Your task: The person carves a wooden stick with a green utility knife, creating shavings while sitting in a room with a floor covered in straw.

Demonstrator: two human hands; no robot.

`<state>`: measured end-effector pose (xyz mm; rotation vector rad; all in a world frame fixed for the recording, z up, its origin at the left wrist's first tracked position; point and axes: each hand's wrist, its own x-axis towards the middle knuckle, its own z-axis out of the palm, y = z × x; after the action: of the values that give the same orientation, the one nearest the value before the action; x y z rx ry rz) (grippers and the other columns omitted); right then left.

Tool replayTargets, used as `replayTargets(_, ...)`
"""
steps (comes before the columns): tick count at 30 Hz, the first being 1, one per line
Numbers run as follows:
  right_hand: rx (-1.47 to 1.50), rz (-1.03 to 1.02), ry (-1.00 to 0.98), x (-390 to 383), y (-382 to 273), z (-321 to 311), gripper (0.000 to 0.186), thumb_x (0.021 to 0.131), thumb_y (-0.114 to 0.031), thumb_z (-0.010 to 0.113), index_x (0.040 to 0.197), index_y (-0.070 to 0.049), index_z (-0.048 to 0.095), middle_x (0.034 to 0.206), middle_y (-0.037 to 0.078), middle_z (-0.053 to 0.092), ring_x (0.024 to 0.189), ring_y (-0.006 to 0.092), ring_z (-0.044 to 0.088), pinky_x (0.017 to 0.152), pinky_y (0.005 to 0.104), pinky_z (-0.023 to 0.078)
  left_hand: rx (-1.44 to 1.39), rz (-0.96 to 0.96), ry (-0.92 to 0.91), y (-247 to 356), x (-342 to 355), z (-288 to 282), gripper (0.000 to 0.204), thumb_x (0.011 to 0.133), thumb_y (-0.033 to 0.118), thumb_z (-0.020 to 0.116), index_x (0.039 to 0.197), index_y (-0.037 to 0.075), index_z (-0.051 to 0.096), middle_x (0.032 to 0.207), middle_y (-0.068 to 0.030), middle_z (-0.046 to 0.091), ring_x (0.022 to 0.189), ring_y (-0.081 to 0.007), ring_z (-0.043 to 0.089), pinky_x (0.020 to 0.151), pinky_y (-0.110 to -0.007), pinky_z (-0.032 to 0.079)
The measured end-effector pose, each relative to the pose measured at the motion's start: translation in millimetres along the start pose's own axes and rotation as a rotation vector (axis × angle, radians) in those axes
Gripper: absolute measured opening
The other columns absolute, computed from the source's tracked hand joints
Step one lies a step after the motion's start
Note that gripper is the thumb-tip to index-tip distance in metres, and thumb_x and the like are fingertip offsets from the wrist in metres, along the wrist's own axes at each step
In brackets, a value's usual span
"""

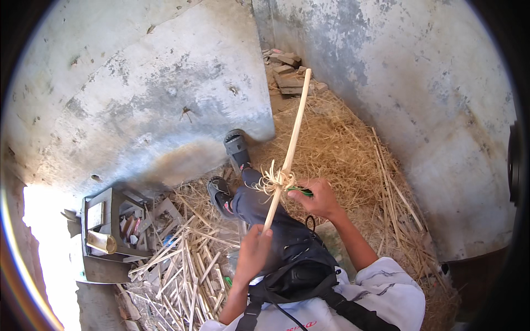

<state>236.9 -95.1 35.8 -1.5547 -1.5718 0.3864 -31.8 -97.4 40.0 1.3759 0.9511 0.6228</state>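
At the far left a grey crate (99,237) sits on the floor against the plastered wall (138,99), with small scraps and a pale cut piece inside it. Just right of it a pile of split sticks (185,270) lies scattered over straw. The left hand (253,251) comes up from the lower edge and is wrapped tight around the lower end of a long pale stick (291,143), thumb up against it. The stick slants up and to the right, over the person's dark trouser legs, its top end reaching toward broken bricks (287,74) in the corner. About midway up, thin curled shavings (271,179) hang off the stick. The right hand (319,198) is closed around a knife (301,191) with a green handle, held right at those curls and touching the stick. 2 sandals (229,171) show beyond the knees. A black bag (301,270) rests on the lap. Right of the hands, loose straw (353,149) covers the floor up to the right wall.
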Motion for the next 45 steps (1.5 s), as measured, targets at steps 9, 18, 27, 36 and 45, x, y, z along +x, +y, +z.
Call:
replayTargets(9, 0.101, -0.091, -0.109, -25, -35, 8, 0.032, 0.097, -0.039, 0.076, 0.108, -0.008, 0.078, 0.089, 0.012, 0.076, 0.076, 0.0342, 0.074, 0.068, 0.043, 0.057, -0.188, -0.055, -0.019, 27, -1, 4, 0.02, 0.112, 0.018, 0.059, 0.121, 0.0, 0.065, 0.077, 0.0039, 0.064, 0.068, -0.0007, 0.053, 0.061, -0.02, 0.039)
replayTargets(18, -0.049, -0.152, 0.04, -27, -41, 20, 0.032, 0.095, -0.039, 0.079, 0.107, -0.009, 0.079, 0.089, 0.01, 0.077, 0.071, 0.0304, 0.075, 0.062, 0.0393, 0.058, 0.132, 0.144, 0.147, 15, 4, 7, 0.019, 0.107, 0.015, 0.065, 0.118, 0.001, 0.07, 0.075, -0.0042, 0.069, 0.067, -0.0101, 0.064, 0.064, -0.03, 0.05)
replayTargets(27, -0.099, -0.079, 0.174, -7, -26, 22, 0.034, 0.097, -0.044, 0.076, 0.1, -0.01, 0.081, 0.082, 0.012, 0.074, 0.069, 0.0345, 0.072, 0.059, 0.044, 0.054, 0.313, 0.162, 0.164, 20, 1, 5, 0.018, 0.11, 0.013, 0.062, 0.119, -0.001, 0.067, 0.069, 0.0003, 0.064, 0.064, -0.0025, 0.055, 0.056, -0.024, 0.04)
replayTargets(36, 0.21, 0.207, -0.058, -9, -3, 7, 0.035, 0.099, -0.038, 0.075, 0.102, -0.003, 0.08, 0.076, 0.016, 0.07, 0.065, 0.0294, 0.068, 0.064, 0.0421, 0.051, 0.071, 0.041, 0.011, 4, 3, -1, 0.019, 0.111, 0.016, 0.06, 0.123, 0.002, 0.064, 0.071, 0.0062, 0.058, 0.058, 0.0002, 0.048, 0.051, -0.021, 0.035)
replayTargets(45, 0.178, -0.004, -0.158, -29, -23, 6, 0.032, 0.096, -0.037, 0.077, 0.106, -0.007, 0.078, 0.089, 0.015, 0.076, 0.081, 0.0341, 0.074, 0.074, 0.0417, 0.057, -0.045, 0.011, 0.0, 14, 4, 3, 0.022, 0.111, 0.015, 0.06, 0.128, 0.002, 0.061, 0.075, 0.0054, 0.058, 0.055, -0.001, 0.046, 0.048, -0.021, 0.033)
